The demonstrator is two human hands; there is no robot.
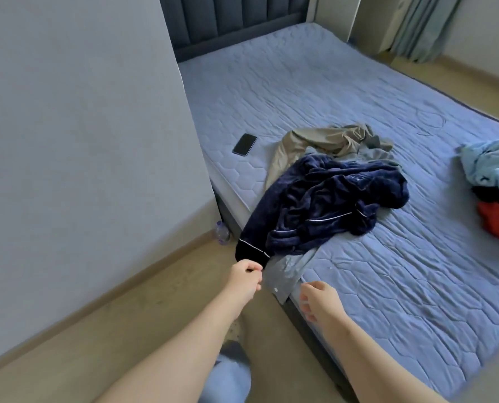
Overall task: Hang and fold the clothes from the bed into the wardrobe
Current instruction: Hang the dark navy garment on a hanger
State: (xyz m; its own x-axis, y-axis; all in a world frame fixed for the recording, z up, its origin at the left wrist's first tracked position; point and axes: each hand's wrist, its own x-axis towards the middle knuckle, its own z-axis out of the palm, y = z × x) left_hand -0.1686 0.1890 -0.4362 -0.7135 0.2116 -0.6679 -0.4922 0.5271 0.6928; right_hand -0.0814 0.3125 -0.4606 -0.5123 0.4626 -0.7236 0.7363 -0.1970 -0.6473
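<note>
Lower centre: I see left hand (246, 277) pinching, apparently, the navy garment (329, 199) by its cuff. Right hand (319, 299) loose, empty, beside grey shirt (286, 274) at bed (402, 286) edge.

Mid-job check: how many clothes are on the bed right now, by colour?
Navy garment: 1
Khaki garment: 1
Grey shirt: 1
Light blue garment: 1
Red garment: 1
Total: 5 that show; the frame cuts off the pile at the right edge.

Black phone (244, 144), plastic bottle (222, 232), curtain (422, 21)
</note>
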